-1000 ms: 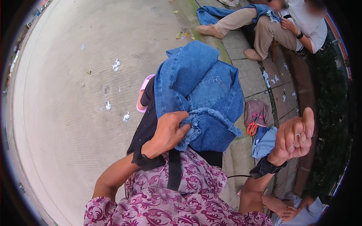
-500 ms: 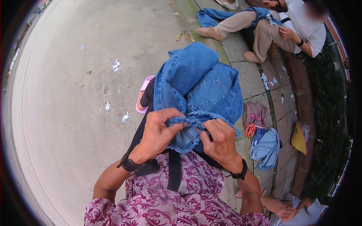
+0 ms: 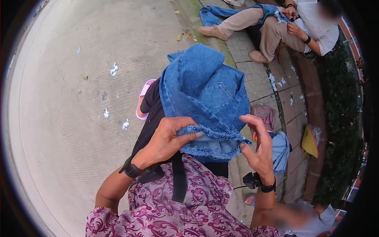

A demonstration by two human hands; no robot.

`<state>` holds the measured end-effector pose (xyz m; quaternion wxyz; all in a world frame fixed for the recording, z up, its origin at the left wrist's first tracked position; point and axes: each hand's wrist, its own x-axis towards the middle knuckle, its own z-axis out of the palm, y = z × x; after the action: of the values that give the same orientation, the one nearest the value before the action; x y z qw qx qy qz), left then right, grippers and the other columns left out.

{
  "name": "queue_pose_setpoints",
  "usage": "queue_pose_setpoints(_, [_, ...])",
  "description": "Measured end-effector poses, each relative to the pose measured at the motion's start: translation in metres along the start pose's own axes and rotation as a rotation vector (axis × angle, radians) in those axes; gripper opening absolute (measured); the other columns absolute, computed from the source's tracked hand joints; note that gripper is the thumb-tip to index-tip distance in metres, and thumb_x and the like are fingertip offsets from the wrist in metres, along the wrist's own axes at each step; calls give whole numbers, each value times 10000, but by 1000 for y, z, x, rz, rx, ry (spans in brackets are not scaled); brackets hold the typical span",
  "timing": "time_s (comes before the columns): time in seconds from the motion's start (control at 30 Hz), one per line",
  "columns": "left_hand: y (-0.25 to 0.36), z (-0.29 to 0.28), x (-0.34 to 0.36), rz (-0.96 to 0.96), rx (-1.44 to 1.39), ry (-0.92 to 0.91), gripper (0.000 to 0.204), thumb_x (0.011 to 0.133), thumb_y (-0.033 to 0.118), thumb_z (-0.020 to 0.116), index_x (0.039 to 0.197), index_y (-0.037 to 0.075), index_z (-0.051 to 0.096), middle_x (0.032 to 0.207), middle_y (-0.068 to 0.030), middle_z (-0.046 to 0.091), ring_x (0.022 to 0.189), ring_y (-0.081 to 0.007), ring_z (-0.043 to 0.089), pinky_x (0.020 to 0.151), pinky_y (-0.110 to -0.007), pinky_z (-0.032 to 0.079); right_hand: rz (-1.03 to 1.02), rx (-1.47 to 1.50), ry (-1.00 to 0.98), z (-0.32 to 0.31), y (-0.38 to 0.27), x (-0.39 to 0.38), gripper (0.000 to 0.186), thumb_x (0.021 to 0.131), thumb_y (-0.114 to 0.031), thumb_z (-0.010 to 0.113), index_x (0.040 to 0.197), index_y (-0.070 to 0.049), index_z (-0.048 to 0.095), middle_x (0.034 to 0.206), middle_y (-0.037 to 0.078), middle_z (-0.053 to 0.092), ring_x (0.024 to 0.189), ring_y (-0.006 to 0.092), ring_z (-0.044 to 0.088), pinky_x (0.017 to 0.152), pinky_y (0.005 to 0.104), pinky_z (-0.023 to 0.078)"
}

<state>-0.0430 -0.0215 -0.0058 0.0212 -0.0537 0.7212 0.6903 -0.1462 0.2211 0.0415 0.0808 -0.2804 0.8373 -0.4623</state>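
A pair of blue jeans lies bundled across my lap, a back pocket showing on top. Its frayed hem faces me, with loose pale threads along the edge. My left hand pinches the left part of this hem between thumb and fingers. At the hem's right end, my right hand has thumb and forefinger spread apart; the thumb tip is at the denim edge. Behind that hand, only a bit of the orange scissors handle shows.
On the paving to the right are a checked cloth bag, more light denim and a yellow item. White thread scraps dot the ground. A seated person handles denim at upper right; another person is at lower right.
My right hand has let go of the gathered hem and moved right, its fingers spreading. The hem now lies stretched out wider. My left hand still pinches it.
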Motion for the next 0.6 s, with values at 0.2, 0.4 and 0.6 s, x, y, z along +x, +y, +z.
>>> queue_pose_setpoints(0.2, [0,0,1,-100,-88,15,214,987,189,686,950,-19,718,835,-13,692,762,-58,596,681,-248,471,-261,-164,-232,28,-8,24,167,825,-19,697,988,-5,664,879,82,672,904,242,637,842,340,455])
queue_pose_setpoints(0.4, [-9,-6,-3,-253,-631,240,259,1039,243,619,1028,1,710,878,11,703,769,-44,611,727,-216,497,246,317,-212,16,23,35,187,1003,-181,634,929,-10,647,750,-7,610,689,51,548,640,228,428])
queue_pose_setpoints(0.6, [-12,-4,-1,-164,-426,155,277,1036,257,624,973,2,710,853,20,689,790,-35,598,727,-211,483,-92,62,-91,18,1,34,214,937,-184,708,999,14,657,802,59,663,731,174,630,687,307,482])
